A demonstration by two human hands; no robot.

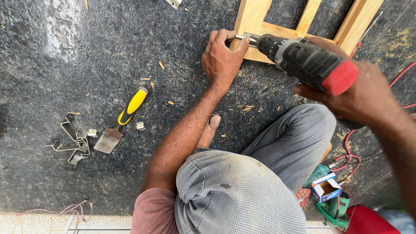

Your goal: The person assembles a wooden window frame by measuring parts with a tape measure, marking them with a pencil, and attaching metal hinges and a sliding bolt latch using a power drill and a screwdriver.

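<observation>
Left hand [222,58]: fingers are curling down, thumb and forefinger pinching at the bit or screw right at the drill's nose; what exactly sits between them is too small to tell. Heel of the hand is resting on the dark speckled floor [86,65] beside the wooden frame [260,30].

Right hand [359,97]: fingers are wrapping shut around the grip of the cordless drill [310,60], black and grey body, red rear cap, held level and pointing into the frame's bottom rail.

Judgement: the drill is looking dense and rigid, tail-heavy; the grip is the sound place to take it, with a steadying pinch at the nose. The frame is looking light, stiff softwood, likely to slide on the floor.

Around: yellow-handled chisel [123,121], bent metal clips [71,141], wood shavings [161,65], red cable [353,158].
</observation>
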